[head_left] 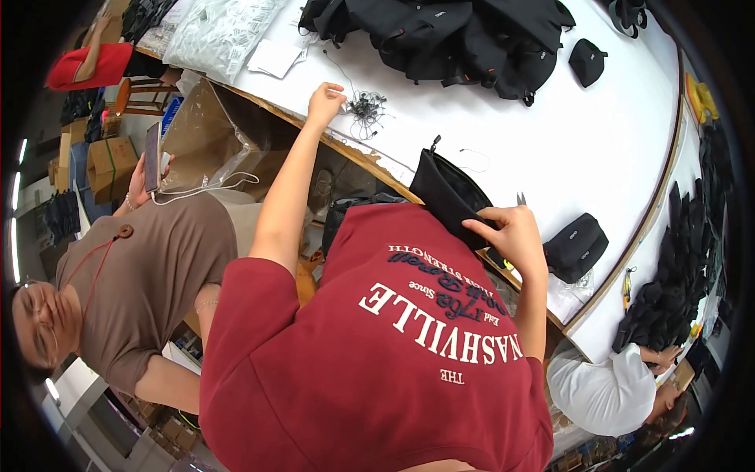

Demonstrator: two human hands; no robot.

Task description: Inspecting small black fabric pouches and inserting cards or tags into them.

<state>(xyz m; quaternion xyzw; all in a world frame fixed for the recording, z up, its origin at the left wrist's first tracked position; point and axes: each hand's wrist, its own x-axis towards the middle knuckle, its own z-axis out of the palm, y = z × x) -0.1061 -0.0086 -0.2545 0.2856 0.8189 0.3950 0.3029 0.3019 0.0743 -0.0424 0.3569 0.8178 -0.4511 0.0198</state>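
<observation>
My right hand pinches the near right edge of a black zip pouch. The pouch stands open at the table's front edge, against my shirt, a zip pull at its upper left corner. Farther left, my left hand reaches over the table beside a tangle of thin black cords. Its fingers are curled together; what lies between them is too small to make out. A single loose cord lies past the pouch. Small scissors show their tips just beyond my right hand.
Black bags heap at the table's back. A finished black pouch sits at right, another small one farther off. White cards and a clear plastic bag lie at left. A seated person holding a phone is on my left.
</observation>
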